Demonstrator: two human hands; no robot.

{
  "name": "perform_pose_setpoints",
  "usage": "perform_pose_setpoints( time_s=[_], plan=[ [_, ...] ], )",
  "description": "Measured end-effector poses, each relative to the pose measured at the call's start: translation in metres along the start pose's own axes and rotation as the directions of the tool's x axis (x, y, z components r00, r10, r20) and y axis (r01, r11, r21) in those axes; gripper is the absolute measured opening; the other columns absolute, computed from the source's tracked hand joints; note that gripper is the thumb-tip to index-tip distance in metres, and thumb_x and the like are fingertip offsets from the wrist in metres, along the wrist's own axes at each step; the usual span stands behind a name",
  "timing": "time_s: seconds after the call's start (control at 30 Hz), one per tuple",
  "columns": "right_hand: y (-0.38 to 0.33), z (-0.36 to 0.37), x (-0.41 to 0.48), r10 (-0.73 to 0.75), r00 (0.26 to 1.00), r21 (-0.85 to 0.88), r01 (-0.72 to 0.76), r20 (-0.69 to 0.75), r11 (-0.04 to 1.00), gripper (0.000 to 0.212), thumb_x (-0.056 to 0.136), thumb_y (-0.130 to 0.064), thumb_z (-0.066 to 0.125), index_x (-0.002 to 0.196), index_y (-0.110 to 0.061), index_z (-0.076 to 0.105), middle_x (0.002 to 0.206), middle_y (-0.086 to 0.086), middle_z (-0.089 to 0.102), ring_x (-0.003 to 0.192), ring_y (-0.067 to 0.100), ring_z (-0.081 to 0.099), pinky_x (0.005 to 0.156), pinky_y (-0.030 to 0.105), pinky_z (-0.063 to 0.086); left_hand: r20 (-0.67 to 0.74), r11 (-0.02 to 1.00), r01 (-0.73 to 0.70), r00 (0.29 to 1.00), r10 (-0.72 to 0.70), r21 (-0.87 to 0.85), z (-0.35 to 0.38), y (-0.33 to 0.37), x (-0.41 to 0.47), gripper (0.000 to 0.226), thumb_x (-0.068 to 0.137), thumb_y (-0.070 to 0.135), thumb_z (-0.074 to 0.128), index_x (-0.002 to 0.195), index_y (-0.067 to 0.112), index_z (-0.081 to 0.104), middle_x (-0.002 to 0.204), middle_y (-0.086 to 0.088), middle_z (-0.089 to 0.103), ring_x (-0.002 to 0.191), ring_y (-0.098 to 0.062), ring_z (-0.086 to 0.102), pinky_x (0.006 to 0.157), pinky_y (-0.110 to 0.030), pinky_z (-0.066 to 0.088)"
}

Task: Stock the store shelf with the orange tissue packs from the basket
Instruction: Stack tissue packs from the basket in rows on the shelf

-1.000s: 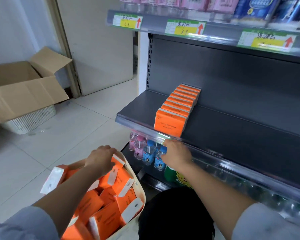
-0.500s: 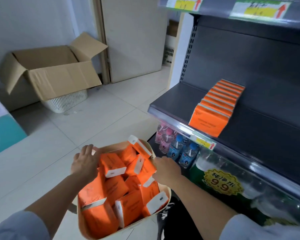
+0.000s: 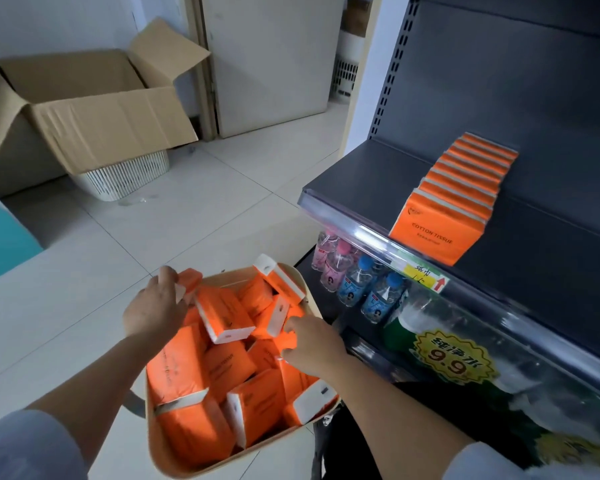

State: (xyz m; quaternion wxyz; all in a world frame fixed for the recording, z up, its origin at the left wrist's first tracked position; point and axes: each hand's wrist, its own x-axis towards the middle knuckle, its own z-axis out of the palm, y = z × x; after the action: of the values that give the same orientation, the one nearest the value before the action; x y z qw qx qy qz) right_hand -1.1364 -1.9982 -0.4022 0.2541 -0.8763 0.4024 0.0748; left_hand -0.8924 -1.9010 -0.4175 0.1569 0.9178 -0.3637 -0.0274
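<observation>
Left hand (image 3: 155, 308): fingers and thumb curled round one end of an orange tissue pack (image 3: 190, 280) at the far-left rim of the basket (image 3: 229, 273). I read this as a hold, with the pack not yet lifted free. Right hand (image 3: 314, 344): fingers bent down into the heap of packs (image 3: 222, 368) at the basket's right side. I cannot tell whether they pinch a pack or only rest there, as the fingertips are sunk among the wrappers.

Key relation: the shelf (image 3: 361, 174) lies up and to the right of both hands, across the basket from the held pack. The right hand is nearer to it, and the left would have to cross over the heap. The row of packs (image 3: 471, 174) already stocked runs from the shelf's front lip back toward the rear panel, each pack on edge with its broad face forward. Its front pack (image 3: 430, 233) stands at the lip, so I judge that the next pack starts a new file beside it, turned the same way.

Change: one second ago the right hand was at the shelf's front lip, and it has since come down into the basket. Half a second ago the left hand lay with fingers spread at the rim, and it has now closed on a pack. The shelf row is unchanged.
</observation>
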Motion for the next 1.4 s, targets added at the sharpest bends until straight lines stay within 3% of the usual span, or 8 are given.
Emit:
perform_pose_setpoints(
  time_s=[0.33, 0.5, 0.6, 0.73, 0.9, 1.03, 1.27, 1.4],
  plan=[
    [-0.023, -0.02, 0.009, 0.162, 0.985, 0.802, -0.139, 0.053, 0.582, 0.036, 0.095, -0.045, 0.052, 0.117, -0.019, 0.063, 0.105, -0.001, 0.068, 0.097, 0.015, 0.064, 0.09, 0.037, 0.054, -0.078, 0.723, -0.238, 0.966, 0.248, -0.649, -0.022, 0.082, -0.023, 0.033, 0.077, 0.03, 0.068, 0.107, 0.019, 0.06, 0.09, 0.012, 0.06, 0.09, -0.018, 0.058, 0.076, -0.029, 0.046],
    [-0.007, -0.031, 0.011, 0.221, 0.935, 0.941, -0.311, 0.278, 0.132, 0.064, 0.082, -0.076, 0.042, 0.108, -0.021, 0.064, 0.101, 0.006, 0.073, 0.096, 0.028, 0.069, 0.089, 0.045, 0.055, -0.172, 0.67, -0.588, 0.795, 0.581, -0.454, 0.003, 0.082, -0.043, 0.043, 0.075, 0.036, 0.065, 0.113, 0.016, 0.058, 0.103, 0.004, 0.061, 0.095, -0.012, 0.053, 0.08, -0.027, 0.043],
    [0.003, -0.028, 0.01, 0.244, 0.91, 0.93, -0.361, 0.335, 0.073, 0.055, 0.084, -0.062, 0.06, 0.112, -0.015, 0.063, 0.102, 0.012, 0.072, 0.093, 0.027, 0.069, 0.076, 0.04, 0.059, -0.168, 0.56, -0.806, 0.589, 0.79, -0.19, 0.023, 0.076, -0.053, 0.039, 0.077, 0.031, 0.061, 0.113, 0.022, 0.052, 0.111, -0.001, 0.06, 0.101, -0.023, 0.056, 0.083, -0.036, 0.043],
    [0.017, -0.026, 0.014, 0.293, 0.909, 0.933, -0.34, 0.295, 0.117, 0.037, 0.089, -0.021, 0.063, 0.125, -0.018, 0.054, 0.112, 0.01, 0.066, 0.099, 0.027, 0.065, 0.072, 0.039, 0.057, -0.108, 0.545, -0.821, 0.566, 0.818, -0.173, 0.031, 0.072, -0.059, 0.049, 0.073, 0.051, 0.07, 0.109, 0.022, 0.054, 0.114, 0.0, 0.058, 0.105, -0.019, 0.054, 0.087, -0.033, 0.042],
    [0.022, -0.034, 0.014, 0.303, 0.918, 0.916, -0.331, 0.256, 0.229, 0.026, 0.089, -0.024, 0.058, 0.115, -0.029, 0.055, 0.112, 0.006, 0.064, 0.102, 0.026, 0.062, 0.092, 0.048, 0.051, 0.156, 0.759, -0.195, 0.918, 0.364, -0.622, 0.025, 0.082, -0.045, 0.06, 0.085, 0.055, 0.056, 0.133, 0.022, 0.043, 0.127, 0.005, 0.049, 0.106, -0.011, 0.055, 0.087, -0.031, 0.048],
    [0.018, -0.038, 0.012, 0.237, 0.939, 0.923, -0.305, 0.25, 0.233, 0.025, 0.088, -0.018, 0.059, 0.111, -0.028, 0.056, 0.113, 0.006, 0.062, 0.101, 0.024, 0.061, 0.087, 0.044, 0.053, 0.636, 0.466, 0.48, 0.723, 0.269, -0.744, 0.017, 0.094, -0.028, 0.058, 0.088, 0.02, 0.066, 0.14, 0.024, 0.041, 0.118, -0.007, 0.065, 0.1, -0.026, 0.067, 0.071, -0.038, 0.057],
    [0.021, -0.047, 0.012, 0.09, 0.995, 0.694, -0.1, 0.051, 0.713, 0.061, 0.076, -0.024, 0.079, 0.128, -0.028, 0.048, 0.11, -0.007, 0.06, 0.106, 0.016, 0.059, 0.089, 0.037, 0.052, 0.601, 0.694, 0.167, 0.662, 0.447, -0.7, 0.008, 0.109, -0.016, 0.043, 0.091, 0.017, 0.063, 0.128, 0.039, 0.054, 0.116, 0.006, 0.065, 0.105, -0.015, 0.062, 0.092, -0.034, 0.051],
    [0.029, -0.056, 0.017, 0.2, 0.977, 0.497, -0.137, -0.077, 0.857, 0.082, 0.081, -0.031, 0.074, 0.147, -0.034, 0.026, 0.138, 0.001, 0.048, 0.121, 0.026, 0.051, 0.099, 0.047, 0.046, 0.391, 0.683, 0.129, 0.887, 0.245, -0.719, 0.022, 0.116, -0.019, 0.027, 0.091, 0.007, 0.059, 0.111, 0.024, 0.064, 0.102, 0.001, 0.066, 0.093, -0.014, 0.061, 0.08, -0.025, 0.044]
  ],
)
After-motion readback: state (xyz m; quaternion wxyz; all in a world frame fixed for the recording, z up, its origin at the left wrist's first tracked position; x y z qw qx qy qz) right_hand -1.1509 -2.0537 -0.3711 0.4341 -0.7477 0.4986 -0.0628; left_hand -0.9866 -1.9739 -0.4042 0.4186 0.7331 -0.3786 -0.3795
